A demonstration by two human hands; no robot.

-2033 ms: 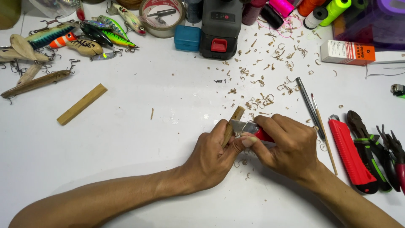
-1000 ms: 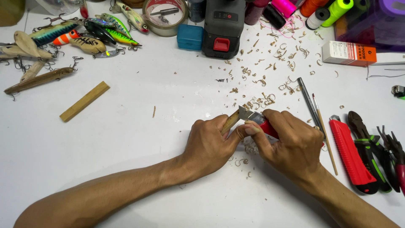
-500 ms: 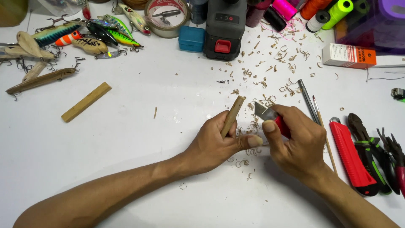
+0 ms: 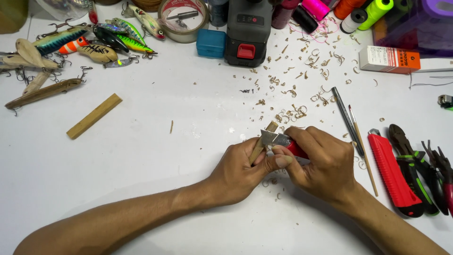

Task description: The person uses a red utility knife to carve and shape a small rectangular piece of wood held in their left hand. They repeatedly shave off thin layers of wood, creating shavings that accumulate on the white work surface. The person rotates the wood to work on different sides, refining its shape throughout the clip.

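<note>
My left hand [image 4: 240, 172] grips a small wooden stick [image 4: 269, 128], its tip poking out up and to the right. My right hand [image 4: 323, 165] holds a red utility knife [image 4: 295, 148], whose silver blade [image 4: 272, 138] lies against the stick near its upper end. My left thumb presses toward the back of the blade. Both hands rest together on the white table [image 4: 155, 156], with curled wood shavings [image 4: 297, 111] scattered just beyond them.
A longer wooden strip [image 4: 94, 115] lies at left. Several fishing lures [image 4: 71, 47] with hooks sit at the back left. A tape roll [image 4: 183, 19], blue box [image 4: 211, 42], dark power tool [image 4: 247, 33] and thread spools [image 4: 358, 12] line the back. Red cutter [image 4: 394, 174], pliers [image 4: 420, 165], brushes [image 4: 354, 127] at right.
The blade slid outward along the stick to its tip over the earlier frames, then came back down onto the stick near my left thumb. Hands stayed in place.
</note>
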